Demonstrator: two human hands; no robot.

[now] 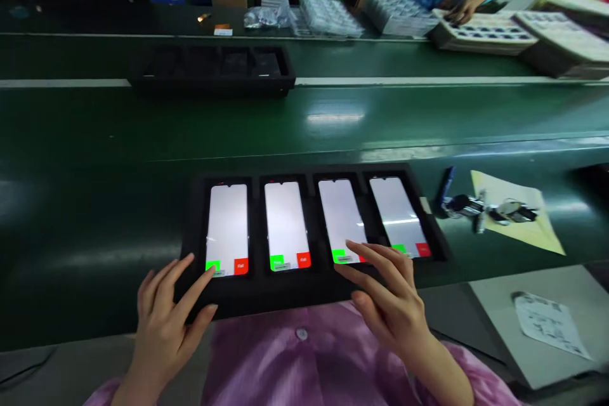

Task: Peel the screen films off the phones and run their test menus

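Green conveyor belting [333, 120] fills most of the frame, running left to right under dim factory light. At the bottom centre we see a purple buttoned smock, and just above it a black tray [266, 295] holding four phones side by side, each in its own slot, so all the lit white screens face up together. Our left hand [164, 317], lower left, is spread open and grips nothing; its forefinger touches the green button on the first phone [227, 228]. Our right hand [387, 295] is likewise open and empty, fingers over the bottom of the third phone [343, 219]. At right, a pen and small tools lie on a yellow sheet [518, 219]. Farther up, an empty black tray [212, 70] rides the belt. In the upper right, another person's hand [461, 9] rests on stacked trays.
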